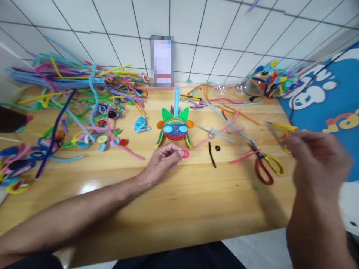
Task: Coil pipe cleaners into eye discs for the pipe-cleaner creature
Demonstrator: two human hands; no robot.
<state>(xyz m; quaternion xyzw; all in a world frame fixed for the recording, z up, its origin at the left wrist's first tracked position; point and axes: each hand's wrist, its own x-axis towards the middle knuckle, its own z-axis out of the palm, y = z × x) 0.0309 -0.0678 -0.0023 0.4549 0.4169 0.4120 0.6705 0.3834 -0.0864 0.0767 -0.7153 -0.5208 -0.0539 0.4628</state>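
Observation:
My left hand [165,160] is closed in a pinch on a small pink disc [185,153], held low over the table. Just beyond it sits a colourful pipe-cleaner figure [175,127] with green pointed ears, blue oval eyes, orange discs at its sides and a blue loop on top. At the right, my right hand [319,164] is blurred, its fingers closed on a yellow tool with a pointed dark tip, apparently a glue gun [283,128]. Scissors [263,164] with red and yellow handles lie left of that hand. A black button [217,148] and a black pipe-cleaner piece [212,155] lie between the hands.
Many pipe cleaners [64,76] are heaped at the back left, with coiled pieces [81,142] in front. A phone [162,61] leans on the tiled wall. A clear container of decorations [263,84] lies back right, near a dark cable [293,101] and blue printed sheet [314,108].

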